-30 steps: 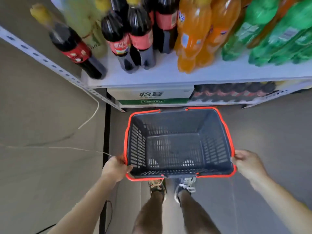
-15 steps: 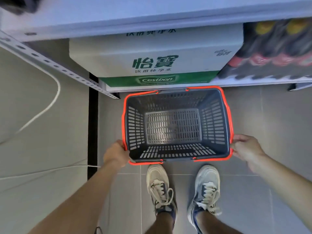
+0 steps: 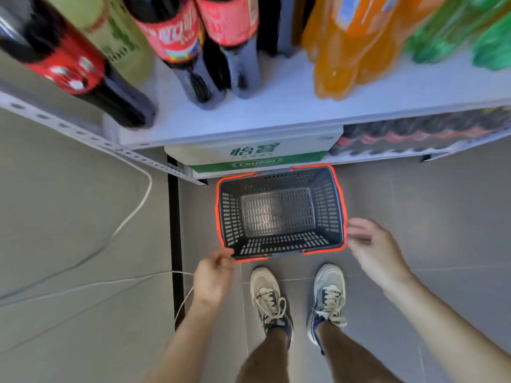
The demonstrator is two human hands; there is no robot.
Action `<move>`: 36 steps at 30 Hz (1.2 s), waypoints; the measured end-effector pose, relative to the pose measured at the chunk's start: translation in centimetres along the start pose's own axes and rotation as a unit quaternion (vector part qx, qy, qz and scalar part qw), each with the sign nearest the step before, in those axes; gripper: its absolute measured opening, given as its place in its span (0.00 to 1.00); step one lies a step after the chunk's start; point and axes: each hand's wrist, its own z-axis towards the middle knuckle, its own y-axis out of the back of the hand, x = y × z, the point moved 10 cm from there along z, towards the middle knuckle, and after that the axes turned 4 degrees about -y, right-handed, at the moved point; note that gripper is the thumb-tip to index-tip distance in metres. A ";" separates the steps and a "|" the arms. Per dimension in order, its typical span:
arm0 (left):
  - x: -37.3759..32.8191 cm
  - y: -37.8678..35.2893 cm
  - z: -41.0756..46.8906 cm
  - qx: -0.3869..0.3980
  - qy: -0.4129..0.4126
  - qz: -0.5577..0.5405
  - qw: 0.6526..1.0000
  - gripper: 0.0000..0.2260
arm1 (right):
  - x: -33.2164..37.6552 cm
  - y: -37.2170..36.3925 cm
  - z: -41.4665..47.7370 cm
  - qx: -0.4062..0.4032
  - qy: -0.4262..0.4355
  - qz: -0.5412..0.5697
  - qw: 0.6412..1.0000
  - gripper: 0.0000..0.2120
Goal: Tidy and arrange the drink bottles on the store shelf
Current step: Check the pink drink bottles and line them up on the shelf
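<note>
- Grey plastic basket [image 3: 280, 246] with an orange-red rim sits on the tiled floor [image 3: 414, 211], right in front of the shelving and nothing inside it.
- left hand [image 3: 212, 277] is at the basket's near-left corner, fingers loosely curled; honestly can't tell if it's touching the rim or just off it, too blurry.
- right hand [image 3: 373, 250] is just beside the right rim, fingers spread, not gripping anything.
- two sneakers [image 3: 269, 297] planted just behind the basket.
- up on the white shelf [image 3: 276, 114]: dark cola bottles [image 3: 179, 42] with red labels on the left, one more cola bottle [image 3: 74, 67] out near the shelf's left edge, orange soda bottles [image 3: 348, 48] in the middle, green bottles [image 3: 470, 31] on the right. All upright.
- lower level has a white and green carton [image 3: 254, 156] and a shrink-wrapped pack of cola [image 3: 409, 136] beside it.
- white cable [image 3: 132, 217] trails across the floor on the left.
</note>
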 end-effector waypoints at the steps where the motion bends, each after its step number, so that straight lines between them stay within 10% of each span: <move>1: -2.6 1.0 -2.6 0.007 -0.027 -0.002 1.000 0.08 | 2.4 1.5 -2.8 0.001 0.031 -0.003 1.000 0.14; 9: -24.9 14.6 -23.3 -0.030 -0.259 0.025 0.965 0.17 | 24.3 15.0 -26.6 -0.161 0.339 -0.116 0.920 0.10; 16: -36.0 24.4 -34.4 -0.107 -0.397 0.075 0.908 0.17 | 33.6 21.2 -36.9 -0.207 0.445 -0.040 0.871 0.10; 26: -53.2 33.4 -36.6 -0.266 -0.504 0.168 0.805 0.23 | 45.3 16.1 -37.5 -0.001 0.490 -0.055 0.870 0.30; 36: -58.7 31.1 -30.4 -0.146 -0.521 0.350 0.764 0.23 | 52.3 7.8 -34.6 0.124 0.403 0.030 0.906 0.35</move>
